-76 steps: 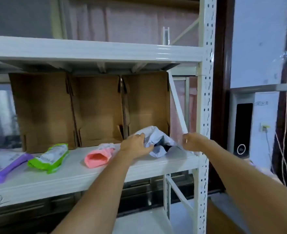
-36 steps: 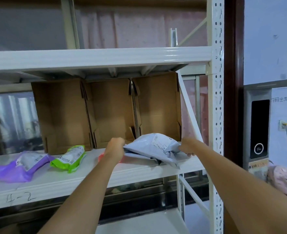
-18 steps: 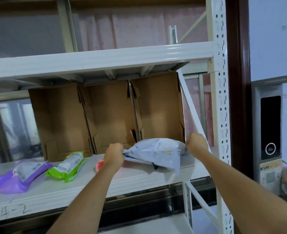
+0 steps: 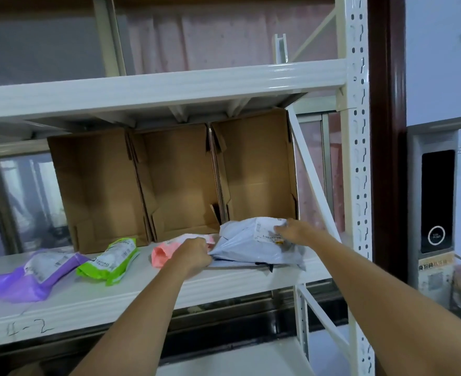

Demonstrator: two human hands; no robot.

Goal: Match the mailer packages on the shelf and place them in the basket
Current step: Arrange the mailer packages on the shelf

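left hand (image 4: 194,255) clenched on the near-left corner of the grey mailer (image 4: 251,246) at the right end of the shelf (image 4: 142,291), right hand (image 4: 294,230) flat on its label, lift it level so the pink mailer (image 4: 164,251) stays put.

The shelf (image 4: 88,297) carries purple (image 4: 34,272), green (image 4: 112,260), pink (image 4: 164,252) and grey mailers (image 4: 248,245), plus cardboard boxes (image 4: 177,180).
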